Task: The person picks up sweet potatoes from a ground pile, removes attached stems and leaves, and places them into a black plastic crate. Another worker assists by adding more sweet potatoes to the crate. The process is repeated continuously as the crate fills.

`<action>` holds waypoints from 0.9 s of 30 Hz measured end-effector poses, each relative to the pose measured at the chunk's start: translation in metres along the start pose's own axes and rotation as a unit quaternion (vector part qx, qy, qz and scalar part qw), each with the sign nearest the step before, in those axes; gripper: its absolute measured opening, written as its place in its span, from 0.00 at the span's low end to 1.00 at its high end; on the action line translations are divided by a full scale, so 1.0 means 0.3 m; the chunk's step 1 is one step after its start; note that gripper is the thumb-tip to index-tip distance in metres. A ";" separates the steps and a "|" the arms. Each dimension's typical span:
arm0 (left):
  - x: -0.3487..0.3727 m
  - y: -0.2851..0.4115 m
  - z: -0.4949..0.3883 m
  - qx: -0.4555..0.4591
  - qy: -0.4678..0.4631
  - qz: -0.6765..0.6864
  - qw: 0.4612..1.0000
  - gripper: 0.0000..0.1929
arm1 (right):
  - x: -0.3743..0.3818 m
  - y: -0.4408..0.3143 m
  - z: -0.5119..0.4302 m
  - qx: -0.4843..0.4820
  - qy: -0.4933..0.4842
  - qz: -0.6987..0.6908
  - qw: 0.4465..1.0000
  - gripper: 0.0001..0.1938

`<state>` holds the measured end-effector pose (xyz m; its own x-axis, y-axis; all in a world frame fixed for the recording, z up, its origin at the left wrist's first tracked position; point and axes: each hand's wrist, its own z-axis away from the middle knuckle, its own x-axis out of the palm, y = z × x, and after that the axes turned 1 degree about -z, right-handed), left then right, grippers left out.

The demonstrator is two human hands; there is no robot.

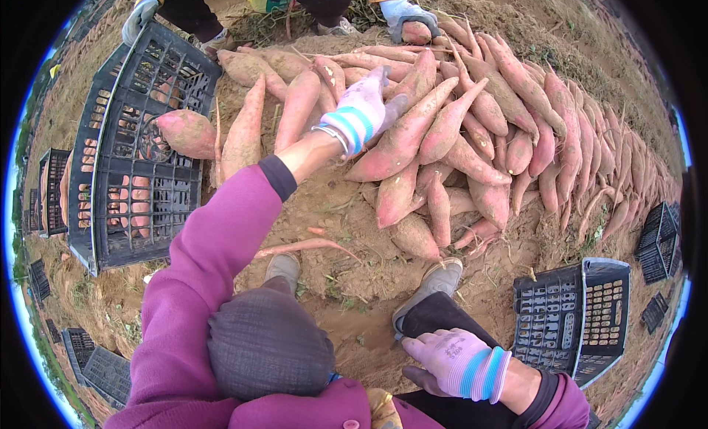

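Note:
A long heap of sweet potatoes (409, 136) lies on the soil before me. My left hand (365, 108), in a pale purple glove with a blue-striped cuff, reaches over the heap's near left part; its fingers point away and partly hide what lies beneath, so its grip is unclear. Low at the right, my right hand (448, 360), gloved alike, hovers near my knee with thumb and fingers apart and nothing between them. A black plastic crate (149, 152) containing some sweet potatoes is tilted at the left, one large root (187, 134) at its side.
Across the heap, a co-worker's gloved hand (408, 19) holds a sweet potato, while the other (139, 20) grips the crate's top edge. Another black crate (575, 318) stands at my right. My shoes (431, 288) rest on soil beside the heap. More crates lie farther off.

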<state>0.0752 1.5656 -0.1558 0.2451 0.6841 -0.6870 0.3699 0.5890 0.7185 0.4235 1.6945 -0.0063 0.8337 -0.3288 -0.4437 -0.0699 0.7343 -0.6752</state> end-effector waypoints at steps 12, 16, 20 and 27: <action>-0.091 -0.192 0.173 -0.116 -0.186 0.474 0.853 0.25 | -0.044 -0.001 0.008 0.027 0.009 0.007 1.000 0.18; -0.213 -0.186 0.241 -0.126 -0.108 0.543 0.823 0.25 | -0.045 -0.018 -0.011 0.019 0.009 0.022 1.000 0.17; -0.340 -0.179 0.291 -0.094 0.120 0.385 0.910 0.26 | -0.026 -0.035 -0.016 0.028 0.009 0.018 0.999 0.17; -0.169 0.022 0.285 0.016 0.102 -0.003 0.995 0.43 | -0.014 -0.061 -0.045 0.026 -0.001 0.022 0.999 0.16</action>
<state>0.1417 1.4980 -0.1256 0.0571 0.7560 -0.6521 0.4001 0.5811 0.7087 0.4138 1.6744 0.0001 0.8320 -0.2940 -0.4706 -0.0776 0.7781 -0.6233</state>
